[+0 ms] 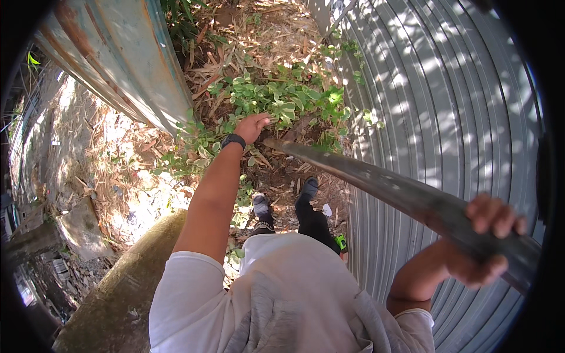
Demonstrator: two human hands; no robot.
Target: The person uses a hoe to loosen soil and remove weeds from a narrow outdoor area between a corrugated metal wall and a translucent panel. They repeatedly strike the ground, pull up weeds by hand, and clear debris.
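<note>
My right hand (487, 241) is shut on the handle end of a long dark blade (376, 176), which runs from the right side down toward the ground near the weeds. My left hand (253, 126), with a black watch on the wrist, reaches forward and grasps the low green leafy plants (282, 97). The blade's tip lies just right of that hand. My feet in grey shoes (309, 188) stand on bare soil and dry leaves below.
A corrugated metal wall (447, 106) curves along the right. A rusty metal sheet (118, 53) leans at upper left. A concrete slab edge (123, 282) runs at lower left, with rubble and dry leaf litter (112, 170) beyond it.
</note>
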